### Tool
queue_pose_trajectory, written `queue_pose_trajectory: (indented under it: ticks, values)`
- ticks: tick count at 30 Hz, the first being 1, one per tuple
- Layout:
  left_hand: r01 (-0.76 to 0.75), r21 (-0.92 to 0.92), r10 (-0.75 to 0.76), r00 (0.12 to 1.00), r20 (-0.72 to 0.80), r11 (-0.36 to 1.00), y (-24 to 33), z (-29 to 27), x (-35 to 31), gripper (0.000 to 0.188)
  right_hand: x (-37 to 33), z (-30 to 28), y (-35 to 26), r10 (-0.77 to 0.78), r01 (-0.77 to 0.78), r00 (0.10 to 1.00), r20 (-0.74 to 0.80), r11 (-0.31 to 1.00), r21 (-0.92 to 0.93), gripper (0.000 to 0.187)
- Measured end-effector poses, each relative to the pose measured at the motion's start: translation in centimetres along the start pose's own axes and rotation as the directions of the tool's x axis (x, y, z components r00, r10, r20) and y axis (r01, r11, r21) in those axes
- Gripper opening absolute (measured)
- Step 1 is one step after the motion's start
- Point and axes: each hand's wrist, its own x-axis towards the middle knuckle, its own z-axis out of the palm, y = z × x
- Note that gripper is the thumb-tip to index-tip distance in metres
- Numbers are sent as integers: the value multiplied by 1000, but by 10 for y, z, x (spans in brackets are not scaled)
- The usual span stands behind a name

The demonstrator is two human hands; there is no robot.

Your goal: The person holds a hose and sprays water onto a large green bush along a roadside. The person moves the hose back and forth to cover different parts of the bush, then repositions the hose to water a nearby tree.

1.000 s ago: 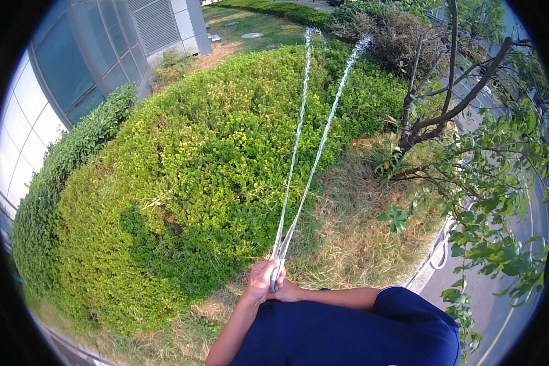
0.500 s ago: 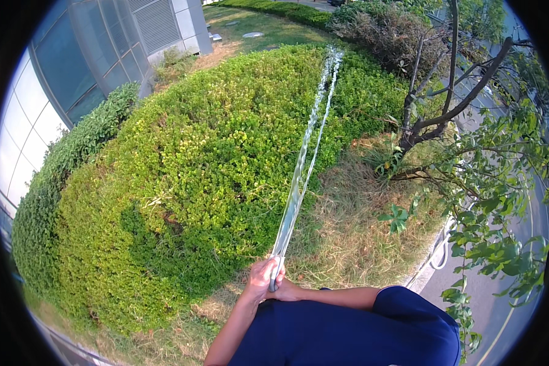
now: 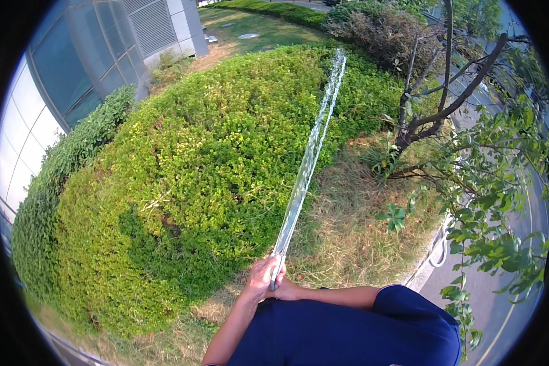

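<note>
At the bottom middle of the head view, I count two bare hands meeting around one grey hose end [image 3: 273, 283], right against the front of one dark blue shirt [image 3: 348, 329]. The left hand [image 3: 261, 273] is curled closed about it, fingers wrapped over the tube and its mouth pointing up and away. The right hand [image 3: 285, 291] sits just below, partly covered by the left, so I cannot tell how tightly it is closed or what it grips. From the mouth runs one flattened stream of water [image 3: 305, 177], its two bright edges slanting over one broad green hedge [image 3: 189, 165] and breaking into drops near the far end. To the right of it stand one tree [image 3: 418, 125] with bare dark branches and, on the dry grass [image 3: 348, 244], one broad-leaved plant [image 3: 396, 218]. One white tube [image 3: 439, 259] loops beside the kerb; one building [image 3: 67, 67] rises at far left.
</note>
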Motion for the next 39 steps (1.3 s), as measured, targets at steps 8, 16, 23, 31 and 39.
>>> queue_pose_trajectory:
  ticks: [8, 16, 23, 31, 39]
  values:
    - [8, -31, -11, 996, -87, 999, -3, -1, 3, 33, -1, -3, -1, 64, -62, 997, 34, 996, -65, 52]
    - [-46, -132, 34, 995, -94, 990, -5, -9, 2, 36, 3, 3, 12, 42, -43, 999, -29, 998, -35, 48]
    - [-84, -153, 63, 988, -138, 985, -8, -13, 1, 40, 1, 4, 2, 60, -60, 998, -9, 998, -37, 42]
    - [-73, -152, 52, 990, -135, 986, -8, -16, 1, 41, -2, 3, -10, 100, -100, 995, -12, 991, -86, 42]
    - [-62, -157, 37, 987, -159, 986, -9, -12, 2, 43, 0, 4, 1, 100, -101, 995, -21, 992, -77, 46]
